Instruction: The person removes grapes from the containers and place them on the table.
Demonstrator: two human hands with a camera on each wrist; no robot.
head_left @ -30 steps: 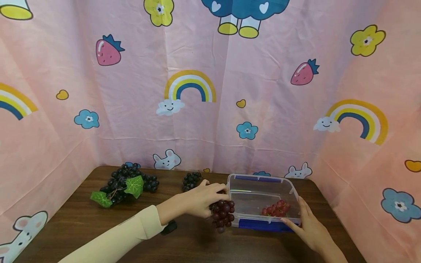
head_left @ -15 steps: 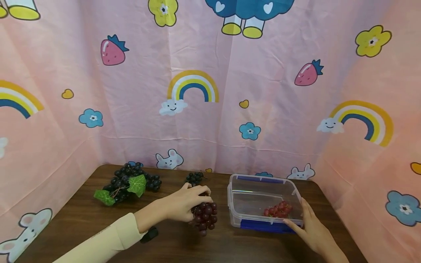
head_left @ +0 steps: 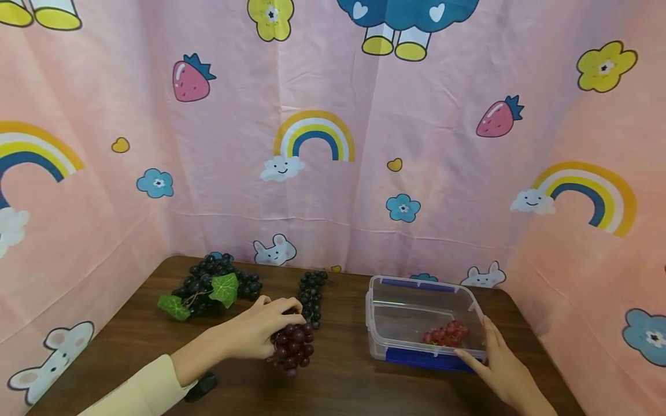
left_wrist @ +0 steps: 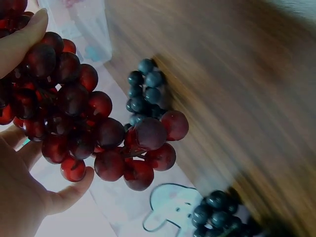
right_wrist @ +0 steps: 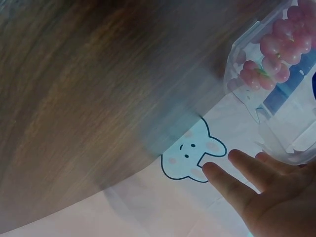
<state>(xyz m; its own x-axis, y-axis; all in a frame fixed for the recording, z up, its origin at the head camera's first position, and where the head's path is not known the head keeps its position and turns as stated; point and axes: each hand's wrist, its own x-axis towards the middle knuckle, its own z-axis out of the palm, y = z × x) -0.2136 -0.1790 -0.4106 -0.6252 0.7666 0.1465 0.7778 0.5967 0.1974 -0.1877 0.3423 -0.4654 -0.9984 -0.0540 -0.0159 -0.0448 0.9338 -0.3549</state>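
Note:
My left hand (head_left: 257, 329) holds a bunch of dark red grapes (head_left: 291, 349) above the middle of the table. In the left wrist view, thumb and fingers are around the red grapes (left_wrist: 74, 108), whose lower end hangs free. At the right stands a clear plastic box (head_left: 377, 346) with blue clips, its top uncovered. A smaller bunch of light red grapes (head_left: 447, 334) lies inside it, near the front. My right hand (head_left: 507, 367) rests against the box's right front corner. Its fingers look straight in the right wrist view, outside the wall.
On the brown table (head_left: 343, 381), a large bunch of black grapes (head_left: 200, 283) with green leaves lies at the back left. A slim black bunch (head_left: 311, 294) lies behind the left hand. A small black object (head_left: 200, 387) sits by the left sleeve. Patterned pink cloth (head_left: 333, 190) surrounds the table.
My left hand has moved left, away from the box, carrying the dark red grapes. More of the slim black bunch shows now. My right hand keeps its place at the box; the head view turned slightly left.

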